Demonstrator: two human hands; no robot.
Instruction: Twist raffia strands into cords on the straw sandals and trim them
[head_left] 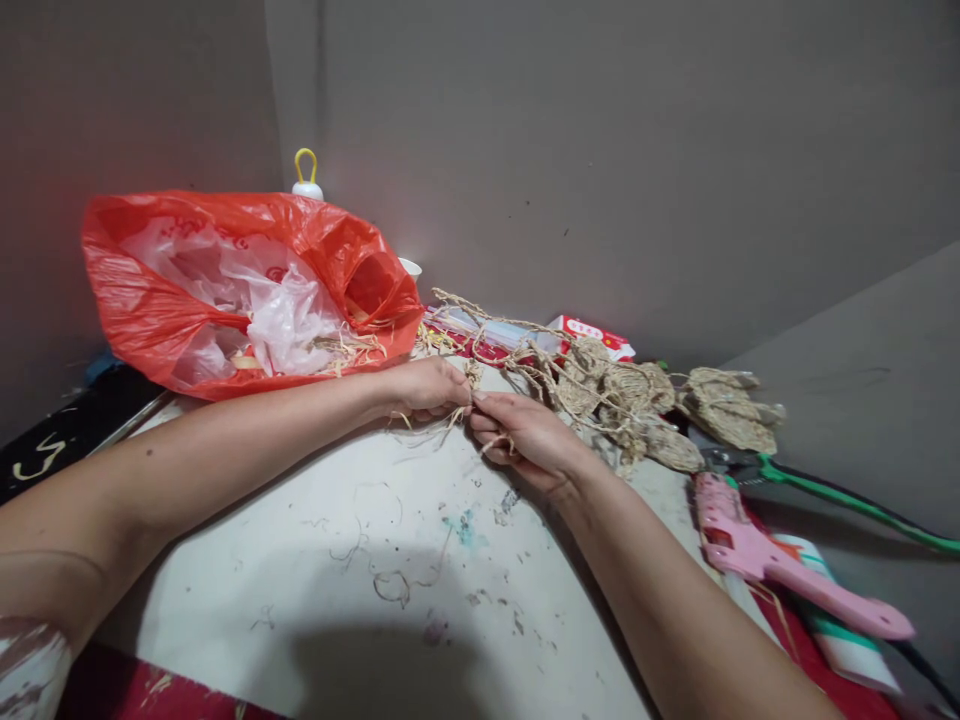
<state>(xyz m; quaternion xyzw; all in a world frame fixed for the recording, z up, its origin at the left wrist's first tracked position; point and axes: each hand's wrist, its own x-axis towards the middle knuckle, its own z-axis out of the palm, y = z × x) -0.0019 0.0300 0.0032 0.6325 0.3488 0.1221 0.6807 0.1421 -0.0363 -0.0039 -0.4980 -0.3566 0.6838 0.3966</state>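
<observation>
My left hand (431, 387) and my right hand (525, 435) meet over the white board (315, 600), fingertips pinched together. Both grip thin straw strands (472, 372), whose loose ends stick out below the fingers. The exact spot of the pinch is partly hidden by my fingers. Just beyond my right hand lies a tangle of twisted straw cord (536, 375). It runs among several woven straw pieces (637, 388) heaped at the right.
At the left a red plastic bag (150, 310) gapes, with clear plastic and straw inside. On the right are a pink glue gun (780, 565), a green-handled tool (847, 500) and a white-and-green tube (847, 640). A red-and-white box (600, 335) stands near the grey wall (600, 150).
</observation>
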